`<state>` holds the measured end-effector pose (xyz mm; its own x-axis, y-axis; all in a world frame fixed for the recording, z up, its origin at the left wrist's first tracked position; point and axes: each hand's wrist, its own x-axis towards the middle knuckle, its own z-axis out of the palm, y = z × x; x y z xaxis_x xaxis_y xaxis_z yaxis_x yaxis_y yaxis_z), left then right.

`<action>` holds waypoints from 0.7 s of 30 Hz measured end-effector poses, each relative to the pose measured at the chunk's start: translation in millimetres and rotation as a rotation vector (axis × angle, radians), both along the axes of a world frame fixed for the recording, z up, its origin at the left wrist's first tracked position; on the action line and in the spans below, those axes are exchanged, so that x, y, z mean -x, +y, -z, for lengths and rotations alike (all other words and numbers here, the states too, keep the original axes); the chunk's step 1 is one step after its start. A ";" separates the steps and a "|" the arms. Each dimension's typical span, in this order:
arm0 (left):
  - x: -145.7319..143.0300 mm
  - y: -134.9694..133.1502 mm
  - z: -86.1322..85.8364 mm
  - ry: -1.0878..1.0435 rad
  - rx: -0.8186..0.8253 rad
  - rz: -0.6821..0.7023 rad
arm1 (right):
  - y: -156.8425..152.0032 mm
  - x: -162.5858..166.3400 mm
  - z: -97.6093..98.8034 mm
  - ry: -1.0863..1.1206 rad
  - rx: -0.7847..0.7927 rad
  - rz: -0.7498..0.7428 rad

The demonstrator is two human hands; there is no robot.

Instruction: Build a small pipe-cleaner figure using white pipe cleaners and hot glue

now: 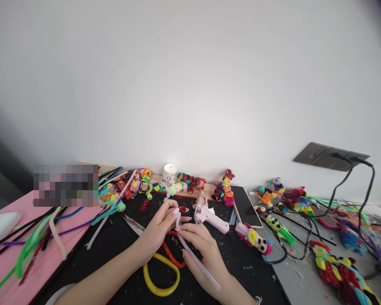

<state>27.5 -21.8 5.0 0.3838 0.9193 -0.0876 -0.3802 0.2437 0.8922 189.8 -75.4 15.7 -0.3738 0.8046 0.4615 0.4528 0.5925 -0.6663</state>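
Note:
A pale lilac pipe cleaner (199, 263) runs between my two hands, its upper end bent into a small curl. My left hand (162, 223) pinches the curled end between thumb and fingers. Lower on the same stem, my right hand (200, 241) closes around it, and the long tail slants down toward my right wrist. Below the hands lie scissors (161, 288) with yellow and red handles, their blades pointing up-left under my left hand. Just beyond my right hand rests a pale pink glue gun (211, 217).
Colourful pipe cleaners (28, 250) cover the pink sheet (6, 271) at left. Along the wall stand a paper cup (169, 173) and several fuzzy figures (225, 188). A tablet (246, 205) lies right of the glue gun. Black cables (363, 212) hang from the wall socket (317, 154).

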 end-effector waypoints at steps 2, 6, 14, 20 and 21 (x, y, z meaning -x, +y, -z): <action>-0.2 -0.4 -0.1 0.013 -0.010 -0.003 | -0.5 0.5 -0.3 -0.029 -0.009 -0.012; -1.3 -0.5 -0.4 0.028 -0.039 0.003 | -1.2 1.9 -2.3 -0.074 -0.004 -0.034; -1.8 -3.0 -8.2 0.062 -0.042 0.018 | -1.3 4.4 -4.4 -0.156 0.016 -0.063; -0.3 -2.6 -5.0 0.052 -0.047 0.015 | -0.7 3.3 -4.5 -0.179 0.035 -0.072; 0.0 -2.3 -3.5 0.046 -0.050 0.012 | -0.5 2.9 -3.9 -0.182 0.035 -0.071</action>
<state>27.6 -24.1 8.5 0.3917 0.9182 -0.0598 -0.3357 0.2031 0.9198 186.9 -75.9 19.6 -0.5045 0.7876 0.3539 0.5254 0.6053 -0.5980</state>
